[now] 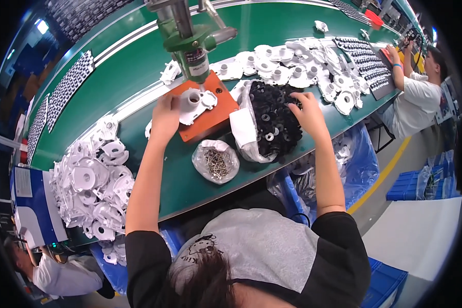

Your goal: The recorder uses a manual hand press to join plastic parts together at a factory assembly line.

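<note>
Head view, looking down on a green bench top (138, 87). Left hand (165, 117) rests on the left edge of a white plastic part (195, 104), fingers curled against it; whether it grips or only steadies, I cannot tell. That part is a flat, irregular moulded plate with a raised round collar and a hole through its middle. It lies on an orange base block (210, 120), directly under the green head of a small bench press (192, 43).

Right hand (307, 112) is palm down, fingers spread and bent, tips dug into a heap of black rings (274, 120). Whether any ring is pinched, I cannot tell. The rings are small, dark, washer-like, each with a centre hole.

Containers: the rings sit in an opened clear plastic bag (246, 131), its mouth folded back, just right of the orange block. Near of the block, a smaller clear bag (215, 161) holds a clump of small metal screws or pins; too small to tell which.

More white parts of the same kind lie heaped at the far right (297, 66) and in a second pile at the near left (92, 179). Black trays of small pieces (367, 61) lie at the far right, where another person (418, 97) sits. Blue-lined bins (357, 164) hang below the bench's near edge.
</note>
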Demonstrator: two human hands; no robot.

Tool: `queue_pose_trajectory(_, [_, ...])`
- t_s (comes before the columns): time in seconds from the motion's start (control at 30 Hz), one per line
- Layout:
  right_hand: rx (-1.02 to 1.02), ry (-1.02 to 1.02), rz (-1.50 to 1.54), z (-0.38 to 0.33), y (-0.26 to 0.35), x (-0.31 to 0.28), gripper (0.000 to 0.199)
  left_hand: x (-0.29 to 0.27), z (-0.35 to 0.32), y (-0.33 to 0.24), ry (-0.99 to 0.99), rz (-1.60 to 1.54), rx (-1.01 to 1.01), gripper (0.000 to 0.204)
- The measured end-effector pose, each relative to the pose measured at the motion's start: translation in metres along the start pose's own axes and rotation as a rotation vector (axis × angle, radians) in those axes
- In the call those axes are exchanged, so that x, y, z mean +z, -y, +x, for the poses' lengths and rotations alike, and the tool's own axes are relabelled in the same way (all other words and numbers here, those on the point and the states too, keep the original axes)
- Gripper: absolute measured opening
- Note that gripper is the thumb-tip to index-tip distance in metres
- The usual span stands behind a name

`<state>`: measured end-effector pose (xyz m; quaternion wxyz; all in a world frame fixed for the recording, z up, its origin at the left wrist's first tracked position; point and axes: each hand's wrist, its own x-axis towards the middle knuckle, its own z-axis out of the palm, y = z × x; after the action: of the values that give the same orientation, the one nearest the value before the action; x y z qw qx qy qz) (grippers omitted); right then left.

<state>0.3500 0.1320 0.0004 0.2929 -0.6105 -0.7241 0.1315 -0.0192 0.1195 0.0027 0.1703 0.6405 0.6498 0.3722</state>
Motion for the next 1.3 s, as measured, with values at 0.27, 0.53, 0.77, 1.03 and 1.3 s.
queue_pose_trajectory(0.27, [0.006, -0.023, 0.091, 0.015, -0.056, 0.023, 0.02, 0.017, 0.015, 0.0, -0.015, 0.24, 0.105, 0.019])
queue_pose_trajectory(0.53, [0.111, -0.072, 0.349, 0.027, -0.063, 0.017, 0.017, 0.024, -0.017, -0.004, -0.145, 0.617, 0.334, 0.024])
queue_pose_trajectory(0.77, [-0.113, -0.212, 0.156, 0.052, -0.02, 0.01, 0.015, 0.021, -0.047, -0.003, -0.121, 0.286, 0.437, 0.038])
queue_pose_trajectory(1.03, [-0.394, 0.262, 0.455, 0.094, 0.11, 0.087, 0.02, 0.021, -0.049, -0.001, -0.162, 0.281, 0.397, 0.038])
queue_pose_trajectory(1.3, [-0.396, 0.434, 0.477, 0.081, 0.134, 0.114, 0.019, 0.024, -0.051, 0.001, -0.186, 0.267, 0.387, 0.038])
